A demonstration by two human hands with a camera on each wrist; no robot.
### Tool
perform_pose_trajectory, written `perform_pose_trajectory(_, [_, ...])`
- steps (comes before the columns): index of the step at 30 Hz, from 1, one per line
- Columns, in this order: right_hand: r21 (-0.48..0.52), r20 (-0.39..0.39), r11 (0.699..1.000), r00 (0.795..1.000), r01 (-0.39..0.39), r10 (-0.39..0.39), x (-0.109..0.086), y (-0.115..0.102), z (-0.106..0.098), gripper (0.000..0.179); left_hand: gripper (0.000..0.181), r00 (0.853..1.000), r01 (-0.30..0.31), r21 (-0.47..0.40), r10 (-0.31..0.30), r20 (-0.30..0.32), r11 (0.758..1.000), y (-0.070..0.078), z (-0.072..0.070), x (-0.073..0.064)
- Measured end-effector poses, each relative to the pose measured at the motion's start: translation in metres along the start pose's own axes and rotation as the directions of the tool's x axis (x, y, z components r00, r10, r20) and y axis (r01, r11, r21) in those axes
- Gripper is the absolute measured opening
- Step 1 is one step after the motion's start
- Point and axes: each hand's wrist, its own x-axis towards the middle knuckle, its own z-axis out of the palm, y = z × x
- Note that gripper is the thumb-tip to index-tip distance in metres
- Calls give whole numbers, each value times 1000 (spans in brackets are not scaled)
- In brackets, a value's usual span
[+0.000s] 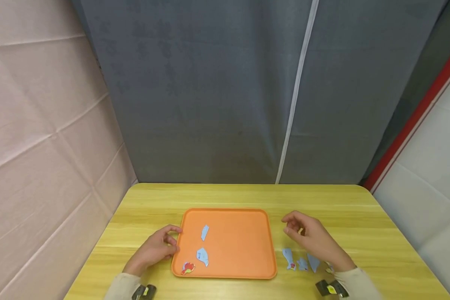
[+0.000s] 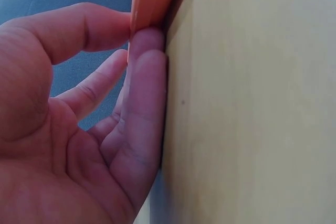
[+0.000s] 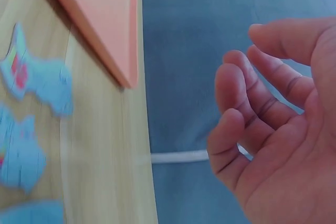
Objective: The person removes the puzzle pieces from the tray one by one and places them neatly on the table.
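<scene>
An orange tray [image 1: 240, 246] lies on the wooden table. At its left edge my left hand [image 1: 155, 249] pinches the rim, the thumb on top and fingers low against the side in the left wrist view. Inside the tray's left part are a narrow light-blue piece [image 1: 204, 232], a wider light-blue piece [image 1: 202, 256] and a small red-and-green piece [image 1: 188, 268] in the near corner. Right of the tray my right hand [image 1: 311, 234] hovers above the table, fingers loosely bent around nothing. Nearest it lie a fish-tail-like blue piece [image 3: 50, 80] and a smaller blue piece [image 3: 23, 153].
A blue triangular piece [image 1: 313, 262] lies farther right, and another small piece [image 1: 328, 267] is partly hidden by the right wrist. The yellow wooden table [image 1: 153, 208] ends at a grey curtain [image 1: 210, 104]. Pale cloth [image 1: 41, 146] hangs along the left side.
</scene>
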Motion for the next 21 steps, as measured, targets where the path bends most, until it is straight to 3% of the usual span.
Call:
perform_pose_trajectory(7, [32, 28, 997, 997, 74, -75, 19, -8, 18, 15, 56, 1000, -7, -12, 8, 9, 1000, -1, 0, 1])
perform_pose_trajectory(21, [150, 60, 979, 988, 135, -145, 53, -24, 61, 16, 55, 1000, -9, -16, 9, 12, 1000, 0, -2, 1])
